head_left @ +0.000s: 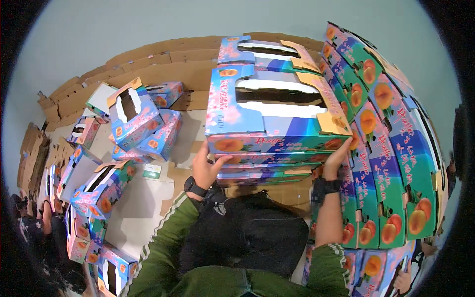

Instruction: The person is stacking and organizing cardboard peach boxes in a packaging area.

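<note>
A printed cardboard fruit box (277, 127) sits on top of a stack in front of me, with a cut-out opening in its top. It is blue, pink and green with peach pictures and orange corner flaps. My left hand (206, 167) grips its near left corner, thumb spread along the front. My right hand (338, 159) holds the near right corner, its fingers partly hidden by the box. More boxes of the same kind lie beneath it, and another box (236, 49) stands directly behind. Both wrists wear dark bands.
Tall stacked boxes (381, 163) rise close on my right. Loose boxes (133, 116) lie tilted on the left, with more boxes (101, 188) nearer. Brown cardboard (193, 62) lines the wall. A person in dark clothes (49, 237) is at far left; another person's hand (403, 281) shows lower right.
</note>
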Motion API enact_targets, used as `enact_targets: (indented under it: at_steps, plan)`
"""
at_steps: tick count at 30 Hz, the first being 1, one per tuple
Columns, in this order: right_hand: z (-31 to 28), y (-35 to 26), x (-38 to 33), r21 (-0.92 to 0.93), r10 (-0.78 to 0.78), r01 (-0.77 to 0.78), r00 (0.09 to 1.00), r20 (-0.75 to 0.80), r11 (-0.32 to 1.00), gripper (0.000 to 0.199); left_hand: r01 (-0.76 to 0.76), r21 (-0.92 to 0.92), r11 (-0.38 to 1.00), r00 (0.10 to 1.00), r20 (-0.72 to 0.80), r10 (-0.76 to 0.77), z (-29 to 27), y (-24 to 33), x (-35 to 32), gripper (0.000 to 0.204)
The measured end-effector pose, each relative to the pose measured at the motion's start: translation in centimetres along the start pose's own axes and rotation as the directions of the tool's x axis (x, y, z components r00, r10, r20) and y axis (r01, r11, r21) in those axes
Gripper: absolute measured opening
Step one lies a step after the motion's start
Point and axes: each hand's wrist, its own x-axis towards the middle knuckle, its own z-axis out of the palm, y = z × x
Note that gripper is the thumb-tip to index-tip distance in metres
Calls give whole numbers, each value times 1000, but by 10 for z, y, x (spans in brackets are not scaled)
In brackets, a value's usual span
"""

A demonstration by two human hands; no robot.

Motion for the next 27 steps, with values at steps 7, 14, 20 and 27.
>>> enact_targets:
  at_steps: [7,14,20,27]
  plan:
    - [-38,-32,-91,-139,-191,226,956,224,964,52,-290,482,827,941,300,156,-108,-80,30,68]
    - [-138,2,-217,-616,197,499,657,728,610,18,-90,964,251,930,171,-324,-266,-192,111,110]
    - [-100,15,-231,-689,293,606,627,722,398,14,-21,986,164,852,104,-513,-296,-259,144,117]
    - [-103,31,-231,-703,307,619,634,710,350,15,-142,977,159,859,201,-472,-259,-181,150,92]
